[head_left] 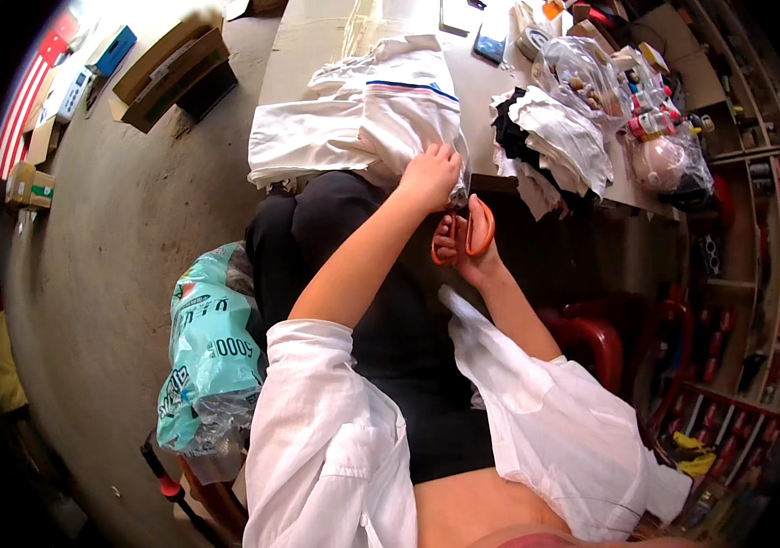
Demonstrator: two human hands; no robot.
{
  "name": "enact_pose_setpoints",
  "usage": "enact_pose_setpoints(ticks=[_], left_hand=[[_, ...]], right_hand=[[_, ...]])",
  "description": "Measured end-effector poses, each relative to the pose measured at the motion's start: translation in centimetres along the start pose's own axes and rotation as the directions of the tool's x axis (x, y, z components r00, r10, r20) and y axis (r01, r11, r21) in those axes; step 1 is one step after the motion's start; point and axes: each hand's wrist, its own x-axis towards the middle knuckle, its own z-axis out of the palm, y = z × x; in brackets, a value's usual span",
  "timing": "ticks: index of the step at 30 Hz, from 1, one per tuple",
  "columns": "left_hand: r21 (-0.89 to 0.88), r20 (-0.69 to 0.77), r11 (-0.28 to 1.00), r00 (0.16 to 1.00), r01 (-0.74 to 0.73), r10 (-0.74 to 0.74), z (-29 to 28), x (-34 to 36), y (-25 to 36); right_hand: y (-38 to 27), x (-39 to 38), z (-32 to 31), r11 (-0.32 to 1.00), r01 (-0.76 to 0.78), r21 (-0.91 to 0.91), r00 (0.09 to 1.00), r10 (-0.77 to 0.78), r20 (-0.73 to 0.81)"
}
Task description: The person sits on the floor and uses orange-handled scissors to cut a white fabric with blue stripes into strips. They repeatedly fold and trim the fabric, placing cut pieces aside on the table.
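Note:
White cloth [312, 137] with a dark blue and pink stripe lies over the near edge of the table and reaches my lap. My left hand [431, 176] is closed on its right-hand edge, fingers bent over the fabric. Just below and to the right, my right hand [472, 256] holds a pair of scissors [481, 228] by the orange loop handles. The scissor blades are mostly hidden beneath my left hand and the cloth edge, so whether they are apart cannot be seen.
On the table [317, 36], to the right, sit a black-and-white fabric pile [559, 137], clear plastic bags [581, 78] and a phone [490, 44]. A turquoise plastic bag [212, 342] is beside my left leg. A red chair [591, 338] stands right, before shelving [764, 228]. Cardboard boxes [175, 68] lie left.

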Motion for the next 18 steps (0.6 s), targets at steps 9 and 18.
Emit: enact_pose_setpoints(ticks=[9, 18], left_hand=[[0.102, -0.151, 0.995, 0.989, 0.017, -0.001, 1.0, -0.8, 0.6], [0.189, -0.285, 0.98, 0.958, 0.065, -0.009, 2.0, 0.0, 0.5]], right_hand=[[-1.4, -1.3, 0.9, 0.998, -0.016, 0.053, 0.977, 0.004, 0.212], [-1.4, -2.5, 2.4, 1.0, -0.006, 0.02, 0.971, 0.001, 0.239]])
